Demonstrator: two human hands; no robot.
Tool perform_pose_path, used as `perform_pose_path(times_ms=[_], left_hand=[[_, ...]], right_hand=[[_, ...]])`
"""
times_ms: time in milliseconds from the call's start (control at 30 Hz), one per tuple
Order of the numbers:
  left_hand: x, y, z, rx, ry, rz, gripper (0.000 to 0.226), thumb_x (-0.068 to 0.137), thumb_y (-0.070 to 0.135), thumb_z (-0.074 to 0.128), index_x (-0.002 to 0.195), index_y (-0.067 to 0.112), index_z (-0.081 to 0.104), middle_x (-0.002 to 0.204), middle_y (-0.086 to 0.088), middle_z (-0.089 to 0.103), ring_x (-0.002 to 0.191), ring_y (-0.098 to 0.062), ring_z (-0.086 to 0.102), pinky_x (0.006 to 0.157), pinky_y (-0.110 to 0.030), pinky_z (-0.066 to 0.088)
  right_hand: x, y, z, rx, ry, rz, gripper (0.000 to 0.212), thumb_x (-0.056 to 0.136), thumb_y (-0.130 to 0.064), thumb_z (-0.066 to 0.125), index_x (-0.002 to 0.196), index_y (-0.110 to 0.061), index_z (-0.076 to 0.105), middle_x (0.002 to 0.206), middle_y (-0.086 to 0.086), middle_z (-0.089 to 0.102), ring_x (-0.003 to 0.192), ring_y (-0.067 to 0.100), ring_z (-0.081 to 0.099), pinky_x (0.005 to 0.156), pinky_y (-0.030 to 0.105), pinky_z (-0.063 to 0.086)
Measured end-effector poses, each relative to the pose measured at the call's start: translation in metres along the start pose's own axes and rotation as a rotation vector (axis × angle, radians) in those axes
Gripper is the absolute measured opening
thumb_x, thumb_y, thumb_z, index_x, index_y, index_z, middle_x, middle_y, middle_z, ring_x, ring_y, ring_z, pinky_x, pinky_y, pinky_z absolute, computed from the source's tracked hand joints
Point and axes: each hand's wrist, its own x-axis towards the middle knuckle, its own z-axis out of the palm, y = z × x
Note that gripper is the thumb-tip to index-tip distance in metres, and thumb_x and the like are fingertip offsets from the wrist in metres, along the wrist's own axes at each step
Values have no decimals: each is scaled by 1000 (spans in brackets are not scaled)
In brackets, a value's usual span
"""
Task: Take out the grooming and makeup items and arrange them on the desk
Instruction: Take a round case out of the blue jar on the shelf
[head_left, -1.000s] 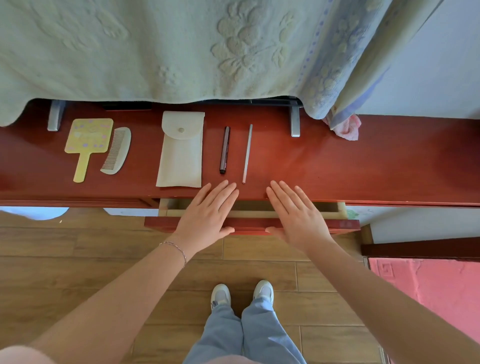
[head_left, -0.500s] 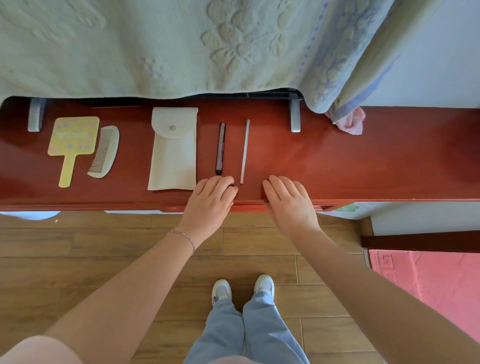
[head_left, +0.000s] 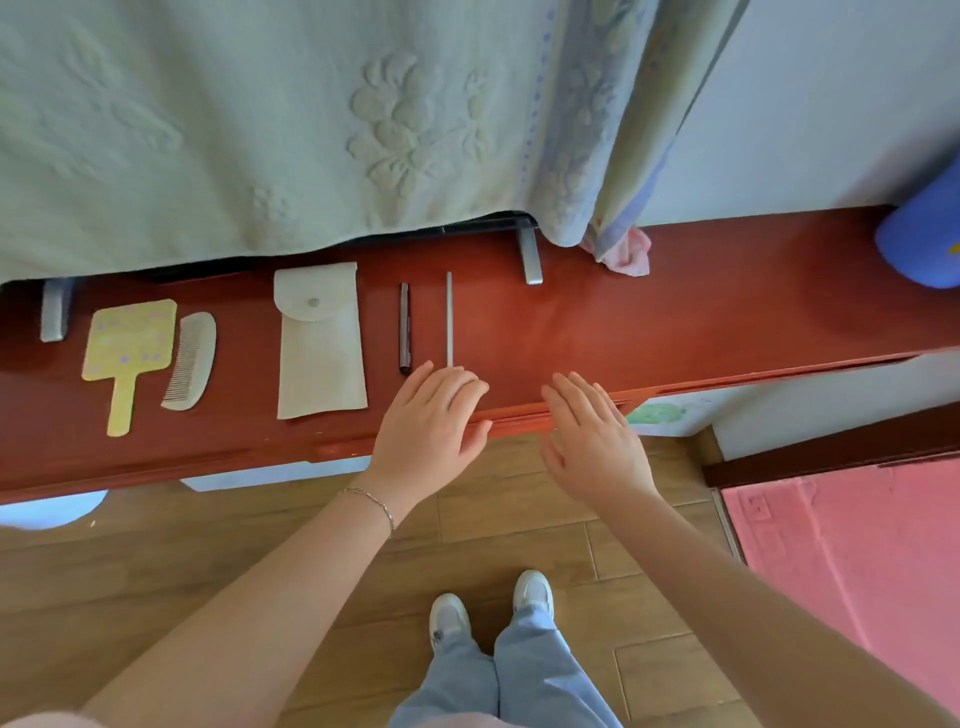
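- The left hand (head_left: 434, 423), at the centre of the frame, is spread flat with its fingers apart and grips nothing; its fingertips lie over the front edge of the red desk (head_left: 727, 322), and a thin bracelet (head_left: 370, 501) circles the wrist.
- The right hand (head_left: 592, 439), just to the right of it, is likewise flat and empty, its fingertips at the desk's front edge.
- Just above the left fingertips lie a thin pale stick (head_left: 449, 319) and, beside it to the left, a dark pen-like stick (head_left: 404, 328), both pointing up the frame.
- Further left lies a cream pouch (head_left: 318, 340) with a snap flap.
- At the left of the frame a pale comb (head_left: 189, 361) lies just beside a yellow hand mirror (head_left: 127, 356).
- A pale green embossed cloth (head_left: 260, 119) hangs across the top of the frame over the back of the desk.
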Motion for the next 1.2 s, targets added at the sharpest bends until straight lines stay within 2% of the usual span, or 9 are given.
perform_pose_path(times_ms=[100,200,400,500,600,700,833,1033,1200], left_hand=[[20,21,-13,-37,6,93,31,86,30,52,109,12,63,107,0,64,105,-18,60,104,-36,37],[41,46,-22,-61,-6,183,31,88,30,49,108,12,64,108,-1,65,105,-18,60,103,-36,39],[78,107,-21,-122,-33,339,35,87,31,43,106,13,66,105,-1,67,101,-18,62,98,-34,44],[94,138,-15,-145,-52,419,35,87,31,42,104,13,67,104,0,68,100,-17,63,96,-32,45],[107,168,-4,-164,-64,475,35,86,31,41,103,14,67,102,0,68,99,-17,63,93,-31,47],[120,195,8,-173,-91,515,36,86,31,41,103,14,68,102,1,68,98,-16,63,92,-29,48],[138,229,22,-186,-121,556,34,86,30,42,102,15,68,100,3,68,94,-14,64,87,-27,50],[178,270,27,-178,-93,528,37,91,30,35,100,14,68,97,2,69,92,-14,66,83,-26,51],[212,284,28,-170,-74,450,35,87,30,41,102,13,68,100,1,69,95,-15,65,85,-28,50]], right_hand=[[-33,24,-19,-24,-56,157,54,78,-18,65,128,-3,53,133,13,55,128,29,47,107,43,36],[-64,48,-38,-77,-84,279,52,82,-25,49,129,-5,52,134,12,54,127,28,48,107,43,35],[-119,94,-78,-152,-31,493,56,74,-24,70,125,-4,57,126,10,61,121,26,55,105,43,32],[-146,116,-90,-157,-5,609,48,83,-30,48,123,-6,60,125,7,62,120,24,56,105,41,33],[-177,135,-93,-136,-26,712,55,83,-32,33,122,-7,61,125,7,62,119,23,56,108,35,35],[-200,155,-93,-121,-60,769,54,81,-32,36,123,-8,62,124,7,63,119,23,57,107,35,37],[-217,186,-94,-86,-76,845,50,78,-30,51,122,-10,63,123,5,64,118,21,58,100,40,43],[-212,238,-108,-35,-88,852,54,84,-37,32,121,-12,63,119,4,66,115,22,60,94,39,47],[-184,284,-122,-35,-2,772,49,87,-35,40,125,-10,58,125,5,63,121,23,55,104,36,31]])
